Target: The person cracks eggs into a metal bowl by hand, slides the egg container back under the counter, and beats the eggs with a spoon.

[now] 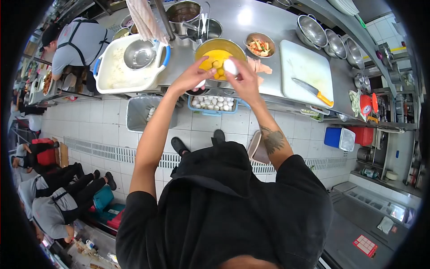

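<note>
Over a metal bowl (239, 47) of yellow egg and whole yolks (215, 55), my right hand (244, 80) has its fingers around a white egg (231, 67). My left hand (190, 78) is curled at the bowl's left edge, with a piece of white shell (200, 84) under its fingers. Its thumb and forefinger reach over the yellow egg. On the floor below the counter stands a blue crate (217, 113) of white eggs. A grey bin (136, 114) with several shells inside stands left of the crate.
A white tub (105, 83) holds a steel bowl on the left. Pots (182, 10) stand behind the egg bowl. To the right are a bowl of food scraps (260, 46), a cutting board (304, 62) and a knife (309, 88). Several co-workers are at the left.
</note>
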### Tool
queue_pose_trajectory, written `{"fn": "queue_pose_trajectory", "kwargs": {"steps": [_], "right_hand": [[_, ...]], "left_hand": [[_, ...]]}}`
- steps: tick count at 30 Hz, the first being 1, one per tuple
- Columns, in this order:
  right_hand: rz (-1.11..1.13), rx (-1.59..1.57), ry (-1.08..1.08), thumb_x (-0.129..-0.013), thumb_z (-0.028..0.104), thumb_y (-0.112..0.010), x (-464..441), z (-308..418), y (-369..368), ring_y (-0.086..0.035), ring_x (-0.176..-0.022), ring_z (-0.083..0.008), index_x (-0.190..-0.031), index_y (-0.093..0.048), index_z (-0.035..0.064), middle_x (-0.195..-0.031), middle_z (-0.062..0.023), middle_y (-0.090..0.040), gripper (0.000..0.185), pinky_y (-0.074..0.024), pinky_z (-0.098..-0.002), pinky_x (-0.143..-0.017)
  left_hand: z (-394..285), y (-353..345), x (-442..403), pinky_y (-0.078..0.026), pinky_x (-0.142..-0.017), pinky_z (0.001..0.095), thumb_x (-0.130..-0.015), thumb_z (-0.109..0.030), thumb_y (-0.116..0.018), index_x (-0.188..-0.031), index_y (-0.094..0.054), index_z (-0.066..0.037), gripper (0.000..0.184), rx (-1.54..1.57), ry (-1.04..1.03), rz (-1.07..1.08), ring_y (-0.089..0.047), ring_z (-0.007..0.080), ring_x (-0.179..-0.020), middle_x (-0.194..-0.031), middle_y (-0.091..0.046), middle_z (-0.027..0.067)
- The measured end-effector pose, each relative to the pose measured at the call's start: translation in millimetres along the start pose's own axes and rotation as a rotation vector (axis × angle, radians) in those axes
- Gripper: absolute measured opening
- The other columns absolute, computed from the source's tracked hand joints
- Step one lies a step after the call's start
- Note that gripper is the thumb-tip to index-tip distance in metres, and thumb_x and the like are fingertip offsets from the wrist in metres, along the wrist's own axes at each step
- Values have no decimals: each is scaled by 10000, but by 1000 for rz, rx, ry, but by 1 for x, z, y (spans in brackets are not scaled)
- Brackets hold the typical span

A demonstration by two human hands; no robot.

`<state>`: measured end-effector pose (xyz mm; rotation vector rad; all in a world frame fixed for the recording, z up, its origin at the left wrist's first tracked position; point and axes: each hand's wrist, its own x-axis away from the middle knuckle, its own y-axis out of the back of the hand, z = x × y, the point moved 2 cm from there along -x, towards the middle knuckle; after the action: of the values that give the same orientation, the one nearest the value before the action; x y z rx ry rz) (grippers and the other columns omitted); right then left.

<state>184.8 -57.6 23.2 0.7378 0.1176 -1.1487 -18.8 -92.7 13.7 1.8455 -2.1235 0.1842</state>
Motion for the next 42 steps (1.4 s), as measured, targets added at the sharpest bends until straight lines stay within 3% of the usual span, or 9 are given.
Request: {"fn": "queue_pose_trajectory", "kwargs": {"steps": [5, 7, 10, 11, 14, 19, 31, 37, 42], "right_hand": [[16, 288, 36, -844, 158, -693, 21, -58, 10, -630, -717, -222, -1240, -559, 46, -1119, -146, -566, 433, -539, -330, -639], [37, 309, 40, -846, 153, -684, 20, -73, 7, -630, -701, -221, -1254, -547, 57, -1025, -152, -584, 441, -532, -335, -640], [10, 28, -143, -868, 146, -659, -9, -74, 8, -624, -709, -195, -1219, -547, 24, -904, -124, -601, 389, -519, -303, -626], [39, -349, -530, -901, 152, -621, -18, -73, 6, -584, -677, -148, -1134, -571, -11, -822, -75, -599, 289, -480, -255, -592], [226, -885, -831, -928, 176, -595, -47, -87, 4, -523, -633, -107, -1059, -590, -11, -847, -52, -602, 229, -445, -229, -560], [387, -1009, -836, -957, 224, -582, -72, -99, -12, -500, -640, -93, -1011, -595, 18, -816, -27, -577, 213, -441, -218, -565], [373, -993, -890, -997, 228, -506, -75, -128, -42, -505, -677, -99, -1034, -592, 51, -868, -40, -611, 200, -425, -221, -572], [481, -897, -879, -1004, 244, -490, -78, -143, -47, -498, -667, -101, -1041, -589, 40, -850, -33, -604, 230, -425, -225, -566], [537, -846, -827, -1007, 234, -483, -79, -138, -42, -491, -662, -101, -1052, -586, 37, -821, -21, -578, 227, -428, -226, -568]], "left_hand": [[24, -3, -20, -416, -441, 228, -886, -366, -672, -1295, -507, -29, 555, -235, 6, -85, -563, 95, -559, -800, -653, 59], [45, -1, -35, -441, -474, 245, -885, -351, -671, -1222, -573, -28, 476, -329, -135, -154, -567, 101, -560, -774, -645, 56], [37, 0, -37, -508, -609, 310, -857, -305, -683, -1161, -633, -43, 404, -487, -267, -257, -632, 181, -627, -813, -675, 100], [25, -1, -39, -515, -634, 322, -847, -294, -687, -1178, -630, -55, 413, -550, -334, -276, -645, 204, -651, -837, -683, 112], [-19, -13, -36, -526, -715, 349, -818, -280, -694, -1215, -627, -98, 442, -635, -407, -259, -669, 264, -731, -923, -696, 132], [-25, -11, -71, -532, -757, 357, -777, -254, -709, -1230, -625, -145, 473, -623, -630, -220, -680, 297, -796, -999, -693, 150], [0, -12, -97, -536, -737, 442, -700, -293, -711, -1121, -681, -150, 446, -678, -586, -330, -657, 369, -773, -841, -678, 207], [11, -14, -107, -532, -772, 478, -731, -323, -677, -1123, -666, -171, 421, -737, -418, -314, -639, 418, -789, -835, -671, 223], [20, -14, -115, -529, -706, 450, -722, -306, -721, -1063, -691, -138, 380, -764, -513, -336, -641, 384, -731, -790, -669, 197]]}}
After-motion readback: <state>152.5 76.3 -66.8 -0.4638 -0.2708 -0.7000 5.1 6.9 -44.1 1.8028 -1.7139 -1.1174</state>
